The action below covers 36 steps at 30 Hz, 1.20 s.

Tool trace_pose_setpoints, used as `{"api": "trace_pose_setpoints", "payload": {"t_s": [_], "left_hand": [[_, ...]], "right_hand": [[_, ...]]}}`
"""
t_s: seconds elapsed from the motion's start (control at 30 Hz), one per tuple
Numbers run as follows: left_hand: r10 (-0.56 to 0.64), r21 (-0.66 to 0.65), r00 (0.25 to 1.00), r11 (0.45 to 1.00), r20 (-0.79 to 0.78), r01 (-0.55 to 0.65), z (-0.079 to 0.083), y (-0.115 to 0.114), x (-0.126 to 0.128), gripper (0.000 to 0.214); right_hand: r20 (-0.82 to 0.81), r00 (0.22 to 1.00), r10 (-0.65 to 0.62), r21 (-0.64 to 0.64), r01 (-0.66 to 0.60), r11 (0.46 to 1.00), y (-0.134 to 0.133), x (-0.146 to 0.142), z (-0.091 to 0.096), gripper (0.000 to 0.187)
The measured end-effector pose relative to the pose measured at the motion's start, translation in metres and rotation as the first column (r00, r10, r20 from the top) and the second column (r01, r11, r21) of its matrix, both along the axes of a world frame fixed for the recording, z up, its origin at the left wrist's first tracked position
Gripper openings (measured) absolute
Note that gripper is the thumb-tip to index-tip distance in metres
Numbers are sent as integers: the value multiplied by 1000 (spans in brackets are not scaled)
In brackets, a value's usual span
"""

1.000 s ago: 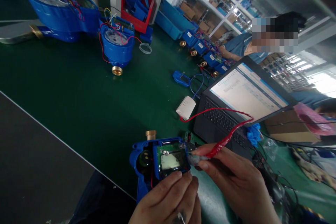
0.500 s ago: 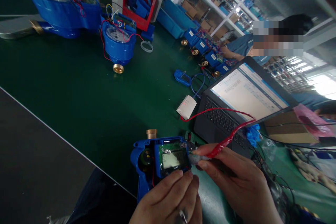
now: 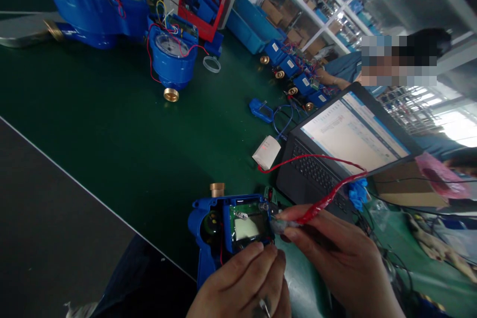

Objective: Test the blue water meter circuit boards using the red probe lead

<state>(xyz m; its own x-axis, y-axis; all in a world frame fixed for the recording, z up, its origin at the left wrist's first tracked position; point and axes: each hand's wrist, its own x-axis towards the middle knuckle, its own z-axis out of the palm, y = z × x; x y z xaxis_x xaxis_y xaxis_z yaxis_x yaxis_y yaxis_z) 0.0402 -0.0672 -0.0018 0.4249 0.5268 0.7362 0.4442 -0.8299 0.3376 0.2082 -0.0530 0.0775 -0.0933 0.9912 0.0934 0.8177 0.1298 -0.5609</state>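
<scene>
An opened blue water meter [image 3: 204,258] lies at the bottom middle, with a green circuit board [image 3: 231,211] and a small grey display [image 3: 249,227] inside. A brass fitting [image 3: 217,189] sticks out at its far side. My left hand [image 3: 242,280] grips the meter's near edge, fingers pressed together beside the display. Something shiny and metal shows by its fingers, too partly seen to name. Between thumb and forefinger, my right hand [image 3: 337,253] pinches the grey end of a red-wrapped cable [image 3: 324,202] against the board's right edge. The exact contact is hidden.
The red cable leads to a white box [image 3: 267,152] in front of an open laptop [image 3: 316,166]. Two blue meters [image 3: 173,62] with loose wires stand at the left. Several more meters line the far side near another person [image 3: 335,77]. A cardboard box [image 3: 406,189] stands right.
The whole view has shifted slightly, and the meter and both hands appear a little further right. Both hands keep the same hold.
</scene>
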Motion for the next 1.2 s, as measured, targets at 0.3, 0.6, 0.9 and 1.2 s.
{"api": "trace_pose_setpoints", "payload": {"t_s": [0.3,0.6,0.9,1.2], "left_hand": [[-7,-14,999,1000,32,7,-2,1,0,33],[1,-22,999,1000,40,-1,1,0,1,30],[14,-33,997,999,77,-12,2,2,1,32],[-5,-40,998,999,62,8,-1,-1,0,31]], "right_hand": [[17,1000,11,-55,-10,998,3,-2,4,10],[83,993,80,-45,-76,996,3,-7,8,12],[105,991,87,-18,-85,996,1,-7,8,12],[-12,998,-68,-2,68,998,-6,-6,-3,15]]}}
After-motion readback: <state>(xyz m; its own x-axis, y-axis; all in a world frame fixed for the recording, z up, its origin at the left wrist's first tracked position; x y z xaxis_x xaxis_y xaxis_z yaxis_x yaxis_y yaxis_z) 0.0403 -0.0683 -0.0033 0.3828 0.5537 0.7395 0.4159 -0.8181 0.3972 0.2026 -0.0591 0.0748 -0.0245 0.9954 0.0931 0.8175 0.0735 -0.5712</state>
